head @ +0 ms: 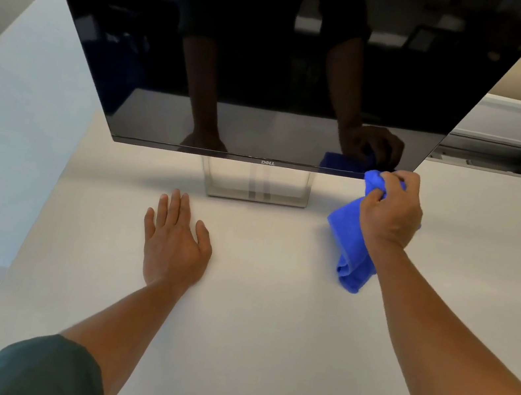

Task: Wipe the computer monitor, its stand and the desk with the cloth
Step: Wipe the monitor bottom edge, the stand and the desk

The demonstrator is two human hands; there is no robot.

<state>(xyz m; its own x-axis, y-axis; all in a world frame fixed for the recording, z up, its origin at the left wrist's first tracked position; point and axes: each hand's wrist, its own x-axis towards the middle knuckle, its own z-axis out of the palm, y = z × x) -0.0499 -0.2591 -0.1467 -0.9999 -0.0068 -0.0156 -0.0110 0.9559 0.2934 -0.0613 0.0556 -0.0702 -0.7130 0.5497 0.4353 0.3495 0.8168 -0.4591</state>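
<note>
One soft, light cloth point(350, 241) is bunched in my right hand point(391, 210), touching the monitor point(259, 58) at its lower right corner; it drapes limply. My left hand point(174, 244) rests open, flat on the desk point(265, 320), well clear of its edges.

Left hand point(174, 241) is resting flat, palm down, fingers extended and slightly spread, forearm bare, dark green sleeve at elbow. Right hand point(389, 209) is reaching forward and higher, fingers curled tight, gripping a bunched blue microfibre cloth point(348, 244); wrist slightly bent.
</note>
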